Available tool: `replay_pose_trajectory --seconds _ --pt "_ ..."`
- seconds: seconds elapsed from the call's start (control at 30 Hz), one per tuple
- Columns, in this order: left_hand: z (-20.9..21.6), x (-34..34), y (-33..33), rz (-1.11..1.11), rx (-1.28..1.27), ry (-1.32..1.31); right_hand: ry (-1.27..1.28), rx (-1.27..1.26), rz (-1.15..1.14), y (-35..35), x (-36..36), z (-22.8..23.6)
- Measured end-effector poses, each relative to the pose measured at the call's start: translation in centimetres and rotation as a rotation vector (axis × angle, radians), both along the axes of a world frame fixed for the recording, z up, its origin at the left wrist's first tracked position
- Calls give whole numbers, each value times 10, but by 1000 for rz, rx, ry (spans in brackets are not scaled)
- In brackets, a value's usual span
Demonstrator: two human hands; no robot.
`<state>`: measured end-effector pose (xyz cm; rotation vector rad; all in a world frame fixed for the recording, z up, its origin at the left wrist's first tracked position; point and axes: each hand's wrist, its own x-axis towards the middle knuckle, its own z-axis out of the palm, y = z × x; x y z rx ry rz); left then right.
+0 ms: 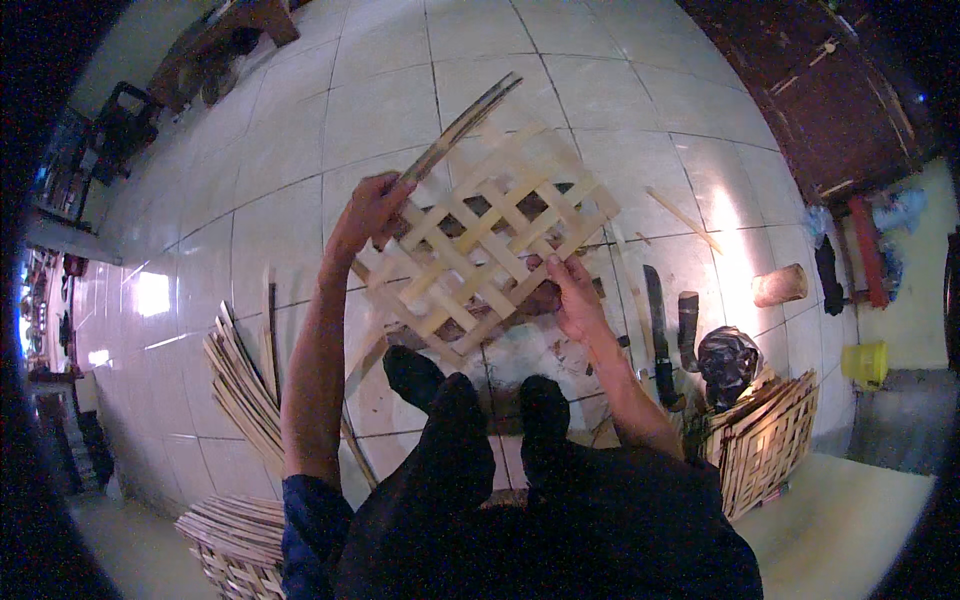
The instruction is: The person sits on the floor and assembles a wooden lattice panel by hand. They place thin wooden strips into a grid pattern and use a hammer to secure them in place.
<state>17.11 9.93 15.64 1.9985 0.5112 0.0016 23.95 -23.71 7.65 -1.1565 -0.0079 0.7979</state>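
An open-weave panel of pale, flat strips, probably bamboo (470,250), is held up above the tiled floor, tilted, with square gaps between its strips. My left hand (372,215) is closed at its left edge, around a narrow bundle of dark-edged strips (462,122) that slants up and away to the right. Whether those fingers also grip the panel is hard to see. On the panel's near right edge, my right hand (572,298) pinches the weave, thumb on top and fingers partly hidden beneath.
Right of my right hand lie a long dark-bladed knife (655,325), a dark-handled tool (688,325), a black plastic bag (729,362) and a wood block (779,286). Woven panels (765,445) lean at the lower right. Loose strips (240,385) and a strip stack (235,530) lie left.
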Motion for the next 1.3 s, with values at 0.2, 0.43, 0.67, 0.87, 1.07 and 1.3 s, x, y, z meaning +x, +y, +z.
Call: replay_pose_trajectory --seconds 0.2,0.43,0.67,0.87,1.07,1.3 --pt "-24 2 -11 385 578 -579 278 227 -332 29 -72 -21" --pt "-141 -75 -43 550 360 -165 458 137 -306 25 -96 -56" --pt "-153 -103 -68 546 -372 69 388 -156 250 -24 -60 -47" --pt "-164 -112 -71 573 -339 -7 -1171 -869 -228 -49 16 -53" --pt "-205 -119 -55 395 -107 -129 -1141 -1098 80 -56 22 -82" --pt "-213 -137 -62 360 179 -183 -998 -1051 104 -40 11 -78"
